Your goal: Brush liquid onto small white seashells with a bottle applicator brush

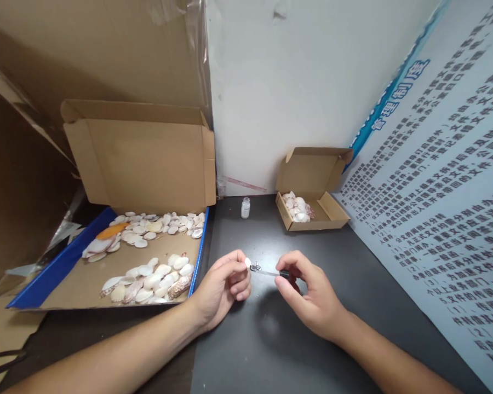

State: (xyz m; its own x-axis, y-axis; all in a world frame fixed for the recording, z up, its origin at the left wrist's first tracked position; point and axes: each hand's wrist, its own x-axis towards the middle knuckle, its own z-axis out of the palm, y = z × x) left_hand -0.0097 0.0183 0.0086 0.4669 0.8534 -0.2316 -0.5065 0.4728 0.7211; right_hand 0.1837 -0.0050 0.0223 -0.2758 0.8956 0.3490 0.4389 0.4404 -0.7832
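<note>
Lying in both open boxes are shells.

printed poster, white wall, dark tabletop

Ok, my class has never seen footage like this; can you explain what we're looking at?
There is no machine here: you see one person's bare left hand and right hand. A head-worn camera took this single picture, looking forward and down. On the dark tabletop stand a small jar and a small open box of shells. At left, a larger open box holds more shells. The left hand pinches a small white piece, probably a shell; the right hand holds a thin tool by its black end.
</note>
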